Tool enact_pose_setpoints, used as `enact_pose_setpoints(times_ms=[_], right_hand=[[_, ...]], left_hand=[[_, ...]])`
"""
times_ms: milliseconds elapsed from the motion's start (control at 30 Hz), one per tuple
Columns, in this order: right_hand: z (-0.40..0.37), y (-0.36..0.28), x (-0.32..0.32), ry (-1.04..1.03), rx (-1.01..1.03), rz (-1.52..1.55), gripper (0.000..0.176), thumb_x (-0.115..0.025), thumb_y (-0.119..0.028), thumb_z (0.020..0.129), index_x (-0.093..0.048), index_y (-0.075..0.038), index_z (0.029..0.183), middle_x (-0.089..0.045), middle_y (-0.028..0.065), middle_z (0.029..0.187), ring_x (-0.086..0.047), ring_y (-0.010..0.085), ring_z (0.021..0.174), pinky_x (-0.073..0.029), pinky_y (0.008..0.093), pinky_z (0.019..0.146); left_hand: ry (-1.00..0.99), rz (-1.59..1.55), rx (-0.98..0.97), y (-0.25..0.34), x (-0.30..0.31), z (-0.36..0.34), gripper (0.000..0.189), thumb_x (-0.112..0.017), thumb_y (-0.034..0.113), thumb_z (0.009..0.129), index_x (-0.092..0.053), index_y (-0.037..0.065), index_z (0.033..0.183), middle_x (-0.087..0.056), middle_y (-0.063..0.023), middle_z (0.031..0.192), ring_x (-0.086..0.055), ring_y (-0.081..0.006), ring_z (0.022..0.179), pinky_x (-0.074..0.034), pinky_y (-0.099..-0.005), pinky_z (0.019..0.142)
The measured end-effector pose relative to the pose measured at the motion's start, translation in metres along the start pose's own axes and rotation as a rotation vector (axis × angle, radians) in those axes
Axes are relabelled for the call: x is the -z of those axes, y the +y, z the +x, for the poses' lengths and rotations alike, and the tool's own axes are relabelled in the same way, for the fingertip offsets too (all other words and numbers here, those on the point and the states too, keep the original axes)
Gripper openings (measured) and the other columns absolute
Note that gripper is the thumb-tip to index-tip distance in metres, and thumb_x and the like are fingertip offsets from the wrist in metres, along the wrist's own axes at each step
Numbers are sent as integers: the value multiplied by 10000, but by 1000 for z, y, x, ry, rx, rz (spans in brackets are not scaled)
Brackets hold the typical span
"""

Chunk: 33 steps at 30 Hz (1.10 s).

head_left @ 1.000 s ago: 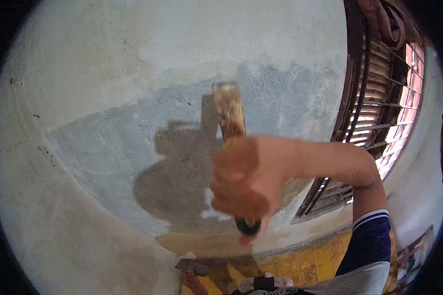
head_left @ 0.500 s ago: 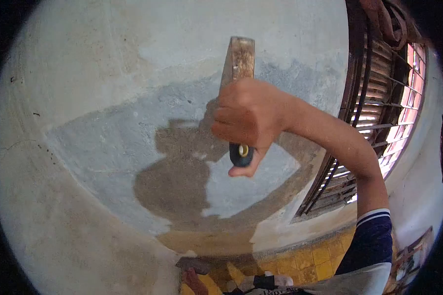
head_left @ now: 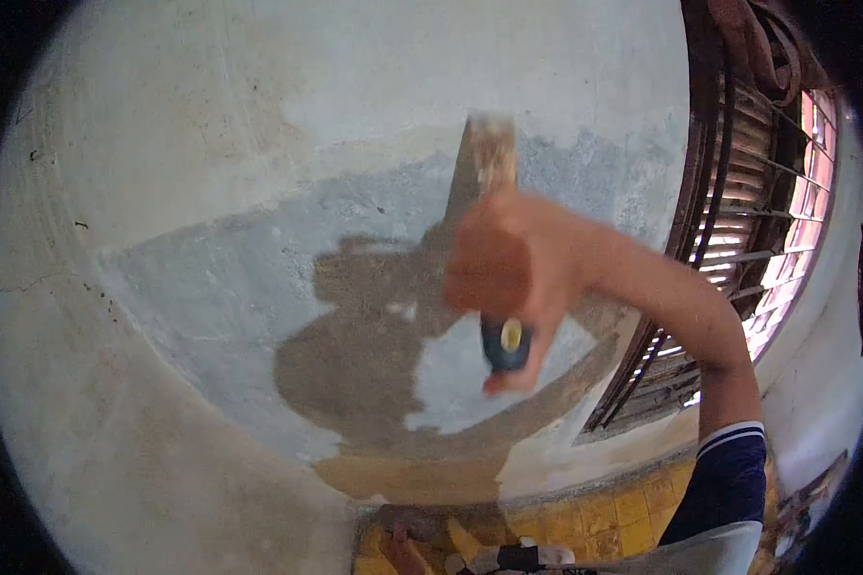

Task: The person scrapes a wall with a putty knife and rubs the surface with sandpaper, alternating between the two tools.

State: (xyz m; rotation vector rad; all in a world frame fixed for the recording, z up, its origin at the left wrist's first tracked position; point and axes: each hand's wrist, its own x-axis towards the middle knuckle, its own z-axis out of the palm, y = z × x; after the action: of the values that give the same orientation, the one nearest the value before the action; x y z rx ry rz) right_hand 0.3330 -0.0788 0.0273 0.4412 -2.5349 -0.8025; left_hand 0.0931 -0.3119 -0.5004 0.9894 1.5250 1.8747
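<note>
My right hand [head_left: 499,254] is raised in front of the wall, its fingers wrapped round a scraper [head_left: 494,158]. The scraper's flat, worn brownish blade points up above my fist. Below the fist its dark handle ends in a yellow-rimmed hole. Hand and scraper are blurred by motion. The blade overlaps the upper edge of a grey patch [head_left: 230,278] on the wall; whether it touches cannot be told. My left hand does not show.
A barred, louvred window [head_left: 738,230] is set in the wall at right. Pale wall [head_left: 192,115] surrounds the grey patch, and my shadow falls on it. Yellow floor tiles [head_left: 633,513] lie below. At the bottom, a skin-toned shape [head_left: 400,544] looks like a foot.
My right hand and the scraper have moved down and slightly right in view, across the wall. The whole view has shifted a little to the right.
</note>
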Motion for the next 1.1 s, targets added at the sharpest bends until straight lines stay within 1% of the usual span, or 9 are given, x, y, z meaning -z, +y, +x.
enact_pose_setpoints(times_ms=[67,200,333,533,633,733,833,933,1100], right_hand=[[-9,21,1,37,31,-135,623,-668,-680,760,-441,-124,595,-448,6,607,-525,226,527,-416,358,501],[13,-22,0,105,78,137,596,-670,-654,764,-464,-117,608,-445,20,610,-526,224,529,-400,367,489],[2,20,-2,145,50,-22,617,-685,-707,726,-479,-135,620,-450,14,619,-522,238,526,-405,378,497],[15,-11,2,47,5,123,618,-687,-725,712,-503,-137,659,-457,15,629,-530,265,532,-419,375,502],[14,6,-4,204,38,88,611,-699,-721,702,-529,-135,665,-463,25,625,-536,268,533,-435,379,510],[22,-27,2,-4,63,96,586,-720,-689,699,-550,-129,662,-464,32,615,-540,267,528,-449,384,512],[13,-1,-2,-24,-86,158,608,-729,-687,701,-533,-114,644,-447,34,601,-534,262,517,-445,389,506],[4,15,3,119,17,-18,629,-726,-695,706,-497,-114,635,-441,31,602,-527,265,514,-432,388,503],[5,13,5,81,41,43,642,-696,-696,730,-454,-110,630,-443,30,603,-519,258,506,-416,387,495]], left_hand=[[2,7,0,1,1,-1,326,-668,251,965,-667,-16,1151,-686,-95,1041,-630,-189,899,-523,-376,814],[-3,4,-7,0,0,5,330,-668,252,965,-668,-17,1155,-688,-96,1045,-632,-190,903,-525,-376,817],[-9,11,-5,2,3,5,333,-668,253,965,-668,-19,1159,-689,-97,1049,-635,-191,906,-526,-376,820],[-19,2,-12,2,2,8,339,-667,254,966,-668,-20,1165,-691,-99,1055,-638,-192,912,-528,-377,824],[-24,1,-8,3,1,6,341,-667,254,966,-668,-21,1168,-692,-99,1057,-640,-193,915,-529,-377,826],[-26,1,-7,3,2,5,344,-667,255,967,-668,-22,1171,-693,-100,1060,-642,-193,917,-530,-377,828],[-28,-1,-6,3,1,4,347,-667,256,967,-668,-23,1174,-694,-101,1063,-644,-194,920,-531,-378,831],[-26,1,-8,5,2,6,349,-667,256,967,-668,-24,1177,-695,-102,1066,-646,-195,923,-532,-378,833],[-21,-7,-7,4,-2,8,354,-667,257,968,-668,-25,1182,-697,-103,1071,-649,-196,928,-534,-378,836]])
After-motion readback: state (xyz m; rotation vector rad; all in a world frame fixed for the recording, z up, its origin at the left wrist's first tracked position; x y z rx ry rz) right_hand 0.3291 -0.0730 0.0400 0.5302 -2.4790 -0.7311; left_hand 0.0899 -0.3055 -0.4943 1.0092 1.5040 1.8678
